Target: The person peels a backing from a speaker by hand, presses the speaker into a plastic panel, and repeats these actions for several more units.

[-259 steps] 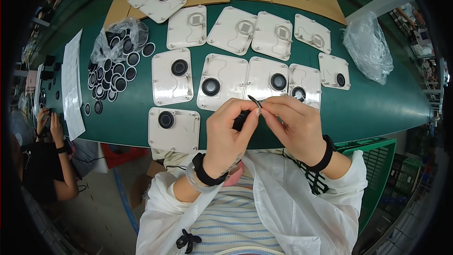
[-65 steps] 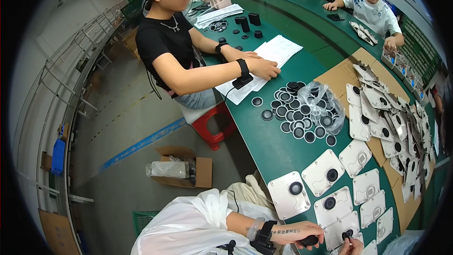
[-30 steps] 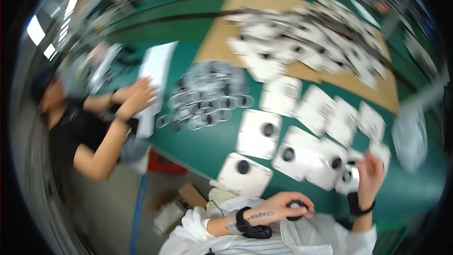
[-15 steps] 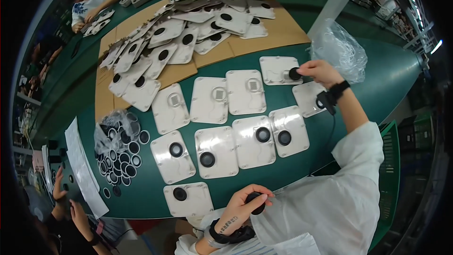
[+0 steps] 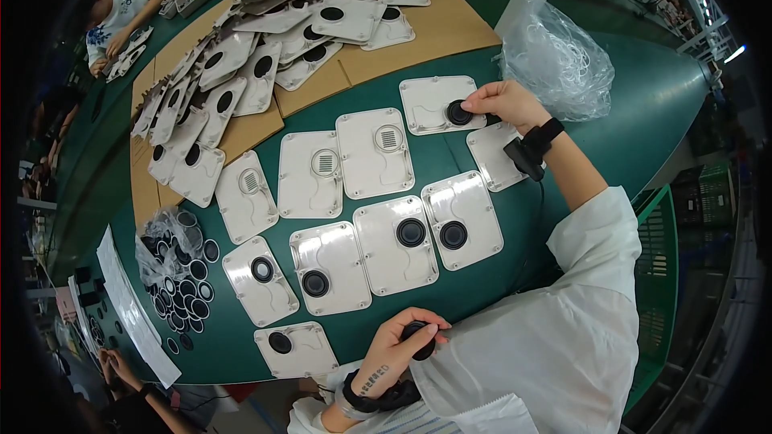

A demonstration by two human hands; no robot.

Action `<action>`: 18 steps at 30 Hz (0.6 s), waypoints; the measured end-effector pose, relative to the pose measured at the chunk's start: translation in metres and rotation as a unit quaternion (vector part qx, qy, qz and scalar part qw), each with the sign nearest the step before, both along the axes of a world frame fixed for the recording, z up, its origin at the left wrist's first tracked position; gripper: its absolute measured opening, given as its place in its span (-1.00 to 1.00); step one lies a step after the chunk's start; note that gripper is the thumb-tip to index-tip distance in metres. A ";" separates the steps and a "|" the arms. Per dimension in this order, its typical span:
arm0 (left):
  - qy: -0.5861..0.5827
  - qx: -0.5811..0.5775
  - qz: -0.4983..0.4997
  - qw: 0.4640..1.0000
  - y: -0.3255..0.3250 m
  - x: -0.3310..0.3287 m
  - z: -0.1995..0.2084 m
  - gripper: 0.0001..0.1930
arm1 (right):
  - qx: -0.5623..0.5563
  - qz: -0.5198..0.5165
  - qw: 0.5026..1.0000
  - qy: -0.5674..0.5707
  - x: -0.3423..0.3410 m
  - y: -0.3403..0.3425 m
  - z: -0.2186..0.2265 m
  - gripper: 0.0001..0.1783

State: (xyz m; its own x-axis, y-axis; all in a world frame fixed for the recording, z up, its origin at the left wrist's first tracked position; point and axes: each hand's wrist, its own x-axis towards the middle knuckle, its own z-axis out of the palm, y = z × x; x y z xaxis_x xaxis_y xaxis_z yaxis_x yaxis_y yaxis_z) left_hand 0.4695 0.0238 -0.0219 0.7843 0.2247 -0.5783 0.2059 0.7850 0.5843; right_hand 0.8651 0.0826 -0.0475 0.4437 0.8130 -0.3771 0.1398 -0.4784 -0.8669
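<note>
My right hand (image 5: 508,104) pinches a black round disc (image 5: 459,112), set over the round seat of a white plastic panel (image 5: 420,96) at the back of the group. Close to my body, my left hand (image 5: 396,351) has its fingers wrapped round another black disc (image 5: 420,341), partly hidden by them. White panels with bare slotted round seats, such as one panel (image 5: 371,165), lie in the back row. Nearer panels, such as a glossy one (image 5: 388,267), carry black discs. A further panel (image 5: 492,153) is partly covered by my right wrist.
A large heap of white panels (image 5: 342,20) rests on cardboard (image 5: 338,78). Black rings and discs (image 5: 190,289) are piled at left beside a white strip (image 5: 133,313). A clear plastic bag (image 5: 559,60) stands back right. A green crate (image 5: 655,289) is at right; other people sit around.
The disc in my right hand has gone from tilted beside the panel's round seat to lying over it. My left hand keeps its disc. The whole view has shifted, moving the table leftward.
</note>
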 end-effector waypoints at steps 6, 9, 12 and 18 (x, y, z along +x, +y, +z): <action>-0.002 -0.011 0.002 1.000 -0.004 0.001 -0.003 -0.88 | 0.003 -0.014 1.000 -0.014 -0.006 0.000 0.004 -0.84; -0.004 -0.014 0.004 1.000 -0.005 0.001 -0.004 -0.88 | 0.000 -0.016 1.000 -0.015 -0.008 0.001 0.006 -0.84; -0.007 -0.017 0.007 1.000 -0.006 0.000 -0.004 -0.88 | 0.003 -0.010 1.000 -0.019 -0.010 0.002 0.008 -0.84; -0.003 -0.016 0.007 1.000 -0.006 -0.001 -0.005 -0.87 | 0.027 -0.014 0.999 -0.011 -0.010 0.004 0.003 -0.85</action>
